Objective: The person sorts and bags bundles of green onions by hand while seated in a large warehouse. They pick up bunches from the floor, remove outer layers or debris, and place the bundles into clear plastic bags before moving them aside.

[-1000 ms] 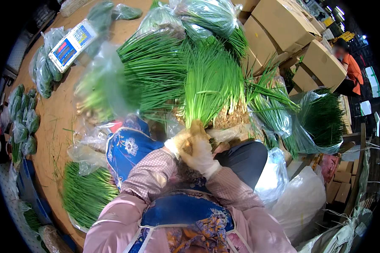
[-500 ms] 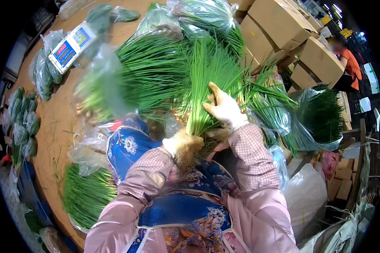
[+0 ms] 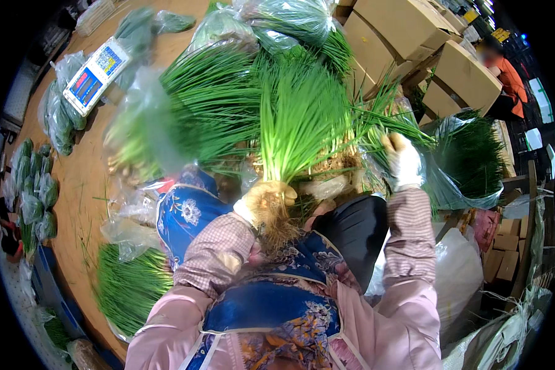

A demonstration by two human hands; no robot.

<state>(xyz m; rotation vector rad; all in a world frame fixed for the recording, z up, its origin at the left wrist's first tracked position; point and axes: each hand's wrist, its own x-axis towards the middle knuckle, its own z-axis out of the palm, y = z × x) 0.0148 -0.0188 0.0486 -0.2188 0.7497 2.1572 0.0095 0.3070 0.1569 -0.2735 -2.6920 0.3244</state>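
My left hand, in a pale work glove, is wrapped round a bunch of scallions just above the roots. The leaves fan out upward and away from me, while the tangled brown roots hang below the fist toward my apron. My right hand, also gloved, is off to the right of that bunch, beside loose green stalks. Its fingers are bent together at the stalks; what they pinch, if anything, is too small to make out.
More scallions lie heaped at the left, partly behind a blurred clear bag. A digital scale stands on the tan table. Cardboard boxes are stacked at far right, near a person in orange. A bagged dark-green bundle stands right.
My right hand has left the bunch and moved right to the loose stalks, its fingers closing from spread. My left hand keeps its hold, and the held leaves have fanned wider.
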